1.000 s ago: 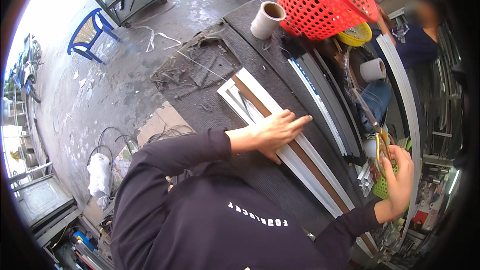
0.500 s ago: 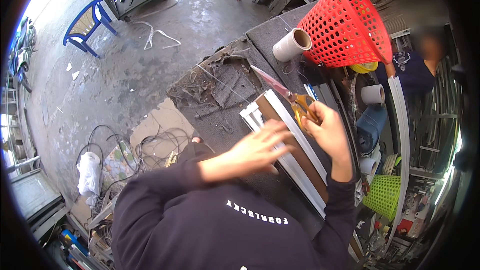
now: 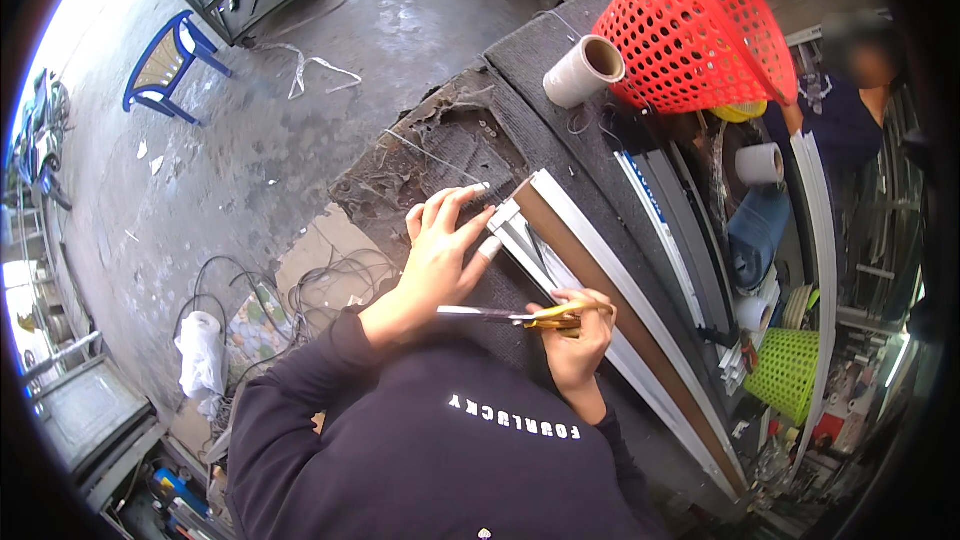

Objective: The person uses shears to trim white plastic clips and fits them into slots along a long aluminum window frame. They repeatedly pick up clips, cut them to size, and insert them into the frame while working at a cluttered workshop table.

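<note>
My right hand (image 3: 578, 352) is closed around the gold handles of a pair of scissors (image 3: 553, 316), close to my chest. Its blades point left, towards my left wrist. At the far end of a bundle of long profiles, my left hand (image 3: 440, 250) has its fingers spread, their tips touching the white end pieces. The bundle shows a brown strip (image 3: 628, 340) lying beside a white strip (image 3: 585, 240). A thin cord (image 3: 435, 155) runs across the bench to the left fingertips; I cannot tell whether they grip it.
Torn dark carpet (image 3: 460, 125) covers the bench corner. Beyond the bundle lie a film roll (image 3: 583, 72), a red perforated basket (image 3: 670, 35) and more long profiles (image 3: 665, 240). Another person (image 3: 845, 125) is at the right. Loose black cables (image 3: 335, 280) and a blue chair (image 3: 165, 65) are on the floor.
My right hand has brought the scissors down towards my chest, and the blades have swung to point left. My left hand has moved left and away from me to the bundle's end.
</note>
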The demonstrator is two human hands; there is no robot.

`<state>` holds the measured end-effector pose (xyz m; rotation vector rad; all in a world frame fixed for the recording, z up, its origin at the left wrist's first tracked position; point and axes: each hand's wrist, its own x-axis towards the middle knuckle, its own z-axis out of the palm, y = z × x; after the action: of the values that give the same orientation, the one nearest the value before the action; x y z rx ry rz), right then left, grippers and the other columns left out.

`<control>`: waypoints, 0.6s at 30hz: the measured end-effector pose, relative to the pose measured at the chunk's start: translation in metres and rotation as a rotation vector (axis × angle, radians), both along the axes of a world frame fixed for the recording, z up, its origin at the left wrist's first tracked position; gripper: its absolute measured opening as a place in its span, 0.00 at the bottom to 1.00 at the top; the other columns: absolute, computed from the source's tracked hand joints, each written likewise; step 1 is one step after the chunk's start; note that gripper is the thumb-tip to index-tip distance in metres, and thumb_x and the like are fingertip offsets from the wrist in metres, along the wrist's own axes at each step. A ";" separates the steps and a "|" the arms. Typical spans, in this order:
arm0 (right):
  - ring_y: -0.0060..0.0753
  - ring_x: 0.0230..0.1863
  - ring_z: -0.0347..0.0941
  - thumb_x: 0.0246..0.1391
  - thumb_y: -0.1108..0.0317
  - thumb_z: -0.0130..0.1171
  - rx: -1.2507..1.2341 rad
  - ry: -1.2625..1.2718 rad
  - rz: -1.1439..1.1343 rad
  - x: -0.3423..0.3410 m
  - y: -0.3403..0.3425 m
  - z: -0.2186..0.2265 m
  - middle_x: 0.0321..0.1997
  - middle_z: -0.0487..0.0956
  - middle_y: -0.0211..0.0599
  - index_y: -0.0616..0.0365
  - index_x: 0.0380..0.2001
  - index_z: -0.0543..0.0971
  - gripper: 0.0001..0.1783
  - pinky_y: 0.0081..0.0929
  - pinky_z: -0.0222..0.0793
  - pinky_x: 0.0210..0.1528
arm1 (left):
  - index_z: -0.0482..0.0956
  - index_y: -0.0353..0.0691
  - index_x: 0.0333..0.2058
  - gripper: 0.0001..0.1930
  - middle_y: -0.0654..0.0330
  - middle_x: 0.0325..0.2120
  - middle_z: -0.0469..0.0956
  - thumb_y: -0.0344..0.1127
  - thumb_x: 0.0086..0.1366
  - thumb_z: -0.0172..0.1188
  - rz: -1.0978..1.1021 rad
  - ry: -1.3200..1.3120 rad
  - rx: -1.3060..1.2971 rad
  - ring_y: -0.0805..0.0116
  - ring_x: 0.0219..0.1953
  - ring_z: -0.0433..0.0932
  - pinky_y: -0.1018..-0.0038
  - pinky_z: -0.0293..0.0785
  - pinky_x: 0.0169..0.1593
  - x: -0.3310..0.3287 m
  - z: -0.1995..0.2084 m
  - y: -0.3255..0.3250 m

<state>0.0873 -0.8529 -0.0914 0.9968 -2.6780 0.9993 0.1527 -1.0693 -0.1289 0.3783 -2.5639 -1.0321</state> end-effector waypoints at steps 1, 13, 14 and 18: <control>0.35 0.45 0.77 0.37 0.68 0.79 0.049 0.125 -0.001 0.000 -0.001 -0.004 0.38 0.85 0.26 0.52 0.26 0.75 0.18 0.36 0.63 0.50 | 0.77 0.43 0.58 0.24 0.52 0.63 0.66 0.36 0.62 0.62 -0.020 0.004 0.015 0.52 0.67 0.60 0.54 0.47 0.68 0.001 0.000 -0.002; 0.41 0.35 0.78 0.38 0.75 0.74 0.036 0.196 0.051 -0.011 -0.021 -0.014 0.31 0.84 0.34 0.58 0.26 0.80 0.12 0.35 0.70 0.41 | 0.78 0.44 0.58 0.23 0.49 0.66 0.62 0.31 0.63 0.58 -0.165 -0.042 0.191 0.51 0.70 0.56 0.56 0.51 0.70 0.006 0.019 -0.040; 0.43 0.35 0.77 0.37 0.75 0.75 0.037 0.148 0.060 -0.014 -0.022 -0.011 0.30 0.82 0.36 0.60 0.27 0.81 0.13 0.36 0.70 0.39 | 0.79 0.44 0.57 0.21 0.51 0.64 0.64 0.32 0.64 0.56 -0.115 0.036 0.321 0.53 0.67 0.60 0.59 0.55 0.69 0.008 0.023 -0.046; 0.44 0.35 0.77 0.38 0.73 0.76 0.056 -0.010 0.054 -0.022 -0.020 0.009 0.32 0.82 0.38 0.60 0.28 0.82 0.12 0.37 0.72 0.40 | 0.78 0.34 0.52 0.18 0.57 0.43 0.80 0.29 0.66 0.48 0.238 0.132 0.865 0.70 0.43 0.78 0.70 0.75 0.49 0.027 0.040 -0.061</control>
<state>0.0652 -0.8727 -0.0820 1.0835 -2.7149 0.9470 0.1795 -1.1305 -0.0885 0.7655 -1.7732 -1.9390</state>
